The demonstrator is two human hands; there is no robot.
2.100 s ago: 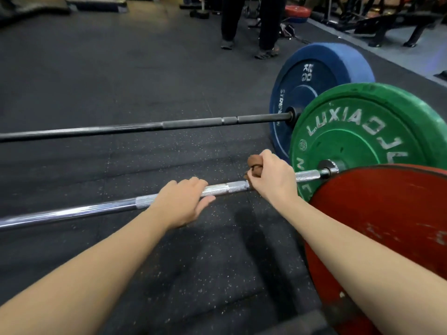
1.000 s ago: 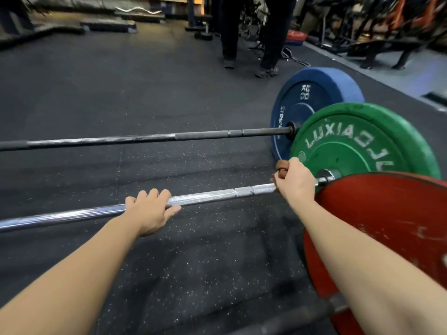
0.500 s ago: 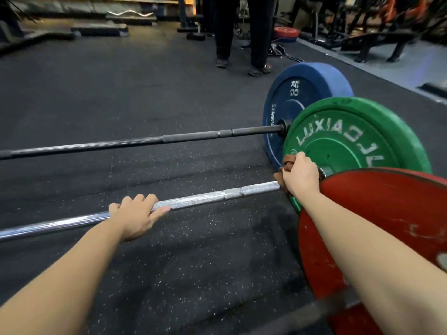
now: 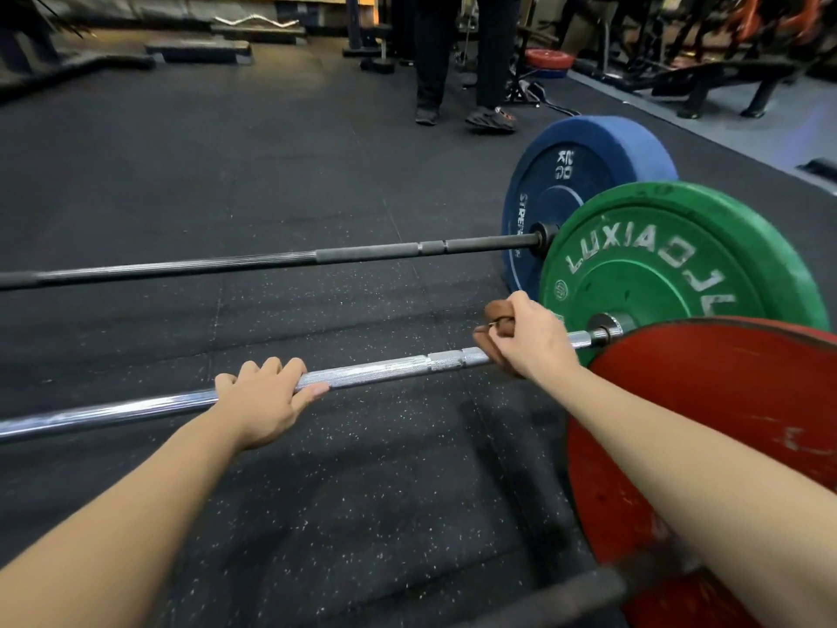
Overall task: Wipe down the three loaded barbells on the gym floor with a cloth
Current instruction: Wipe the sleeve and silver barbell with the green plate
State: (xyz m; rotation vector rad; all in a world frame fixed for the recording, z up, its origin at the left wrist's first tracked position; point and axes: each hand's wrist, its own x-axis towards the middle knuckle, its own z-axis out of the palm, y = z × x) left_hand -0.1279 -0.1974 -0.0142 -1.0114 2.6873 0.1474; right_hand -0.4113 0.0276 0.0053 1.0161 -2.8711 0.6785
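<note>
1. Three loaded bars lie on the floor [image 4: 226, 151], one plate showing on each: black bar [image 4: 362, 255] with blue plate [image 4: 589, 174], chrome bar [image 4: 385, 371] with green plate [image 4: 679, 265], and nearest bar [image 4: 566, 596] with red plate [image 4: 724, 423].
2. One brown cloth [image 4: 498, 310] wraps the chrome bar near the green plate, with the right hand [image 4: 530, 337] curled round it.
3. The left hand [image 4: 262, 401] grips the same bar bare, well apart.
4. One person [image 4: 453, 52] stands beyond.

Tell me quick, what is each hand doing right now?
Left hand: fingers curled over the chrome bar, gripping it.
Right hand: grips the brown cloth against the same bar, near the green plate.
</note>
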